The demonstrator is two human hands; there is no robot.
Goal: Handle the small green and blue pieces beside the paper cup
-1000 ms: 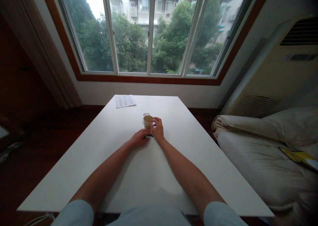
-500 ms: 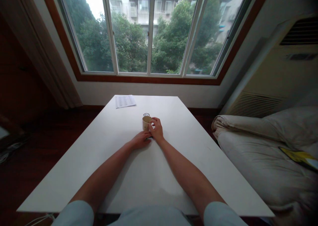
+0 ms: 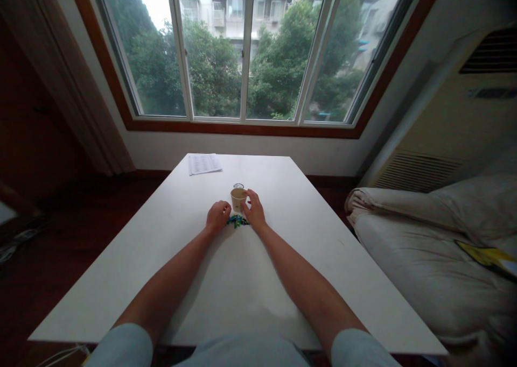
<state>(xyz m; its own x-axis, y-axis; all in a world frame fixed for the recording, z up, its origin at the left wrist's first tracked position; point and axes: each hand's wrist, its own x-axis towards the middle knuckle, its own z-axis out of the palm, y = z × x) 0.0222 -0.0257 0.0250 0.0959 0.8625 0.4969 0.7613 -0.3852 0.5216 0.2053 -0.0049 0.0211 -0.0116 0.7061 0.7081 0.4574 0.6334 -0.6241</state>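
A small tan paper cup (image 3: 237, 201) stands upright on the white table (image 3: 161, 221). My right hand (image 3: 255, 210) holds it by its right side, thumb and fingers at the wall and rim. Just in front of the cup lies a loose pile of small green, blue and dark pieces (image 3: 237, 221), too small to name. My left hand (image 3: 218, 214) rests at the left of the pile with its fingers curled in; what they hold, if anything, is hidden. Behind the cup sits a small clear round object (image 3: 238, 186), partly covered by the cup.
Printed paper sheets (image 3: 205, 164) lie at the table's far left corner. Beyond the table is a wide window (image 3: 242, 87) with a brown frame. To the right stands a couch or bed with a pale cover (image 3: 396, 248); a curtain (image 3: 81, 87) hangs at the left.
My left hand has drawn back to the left from over the small pieces and curled its fingers, uncovering the pile. My right hand stays at the cup.
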